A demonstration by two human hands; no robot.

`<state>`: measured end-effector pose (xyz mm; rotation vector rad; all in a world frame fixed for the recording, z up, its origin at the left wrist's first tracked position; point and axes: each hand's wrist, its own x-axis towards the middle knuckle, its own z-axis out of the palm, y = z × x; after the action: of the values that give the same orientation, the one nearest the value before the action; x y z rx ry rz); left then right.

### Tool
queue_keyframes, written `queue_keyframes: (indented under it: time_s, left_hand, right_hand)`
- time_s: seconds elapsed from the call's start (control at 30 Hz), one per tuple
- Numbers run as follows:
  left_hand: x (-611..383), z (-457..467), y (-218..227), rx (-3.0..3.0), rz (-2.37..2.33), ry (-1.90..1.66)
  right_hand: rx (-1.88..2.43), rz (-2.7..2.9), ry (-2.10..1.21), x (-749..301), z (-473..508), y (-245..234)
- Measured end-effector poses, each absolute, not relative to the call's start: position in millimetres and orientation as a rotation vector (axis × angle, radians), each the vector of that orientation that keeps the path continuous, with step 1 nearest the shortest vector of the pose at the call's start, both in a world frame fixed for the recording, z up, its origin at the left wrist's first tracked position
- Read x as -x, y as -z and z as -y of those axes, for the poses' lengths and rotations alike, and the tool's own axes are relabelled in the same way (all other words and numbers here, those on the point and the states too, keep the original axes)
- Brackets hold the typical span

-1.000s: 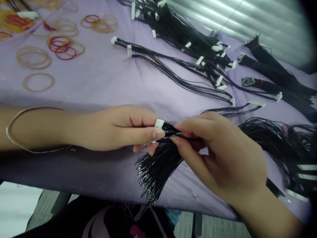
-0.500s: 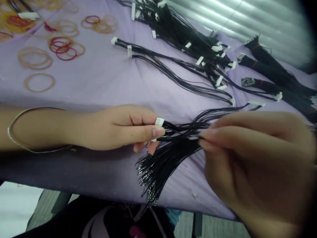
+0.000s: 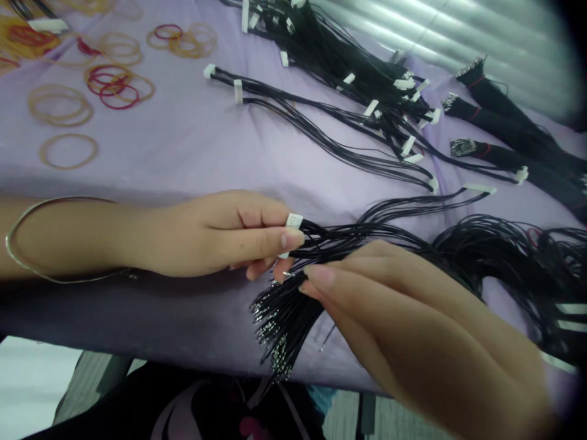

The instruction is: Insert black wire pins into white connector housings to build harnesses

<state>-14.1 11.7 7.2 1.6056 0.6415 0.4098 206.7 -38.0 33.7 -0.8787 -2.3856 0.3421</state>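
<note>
My left hand (image 3: 229,235) pinches a white plastic connector (image 3: 294,222) between thumb and fingers, with black wires running from it to the right. My right hand (image 3: 385,305) is closed in a pinch on a single black wire (image 3: 300,275) just below that connector. A small metal terminal shows at the wire's tip, close to my left fingertips. Under both hands lies a fanned bundle of loose black wires (image 3: 298,311), its bare metal terminals pointing down and left. Part of this bundle is hidden behind my right hand.
Yellow and red rubber bands (image 3: 68,151) are scattered at the left on the purple cloth (image 3: 174,146). Two wired harnesses (image 3: 321,128) lie beyond my hands, before a large heap of black wires (image 3: 330,61). Banded wire bundles (image 3: 499,116) rest at the right.
My right hand has moved left and slightly down, bringing the wire's tip from the right to just beneath the connector. My left hand keeps its hold almost in place.
</note>
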Motion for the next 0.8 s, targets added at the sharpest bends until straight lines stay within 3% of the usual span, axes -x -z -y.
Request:
queue_keyframes:
  time_s: [0.27, 0.8]
  left_hand:
    - [15, -12, -9, -1.665, -0.660, -0.359]
    - [14, -9, -9, -1.681, -0.668, -0.355]
  right_hand:
    - [1.088, 2.282, -0.177, -199, 21, -33]
    - [1.095, 1.998, -0.512, -196, 25, -16]
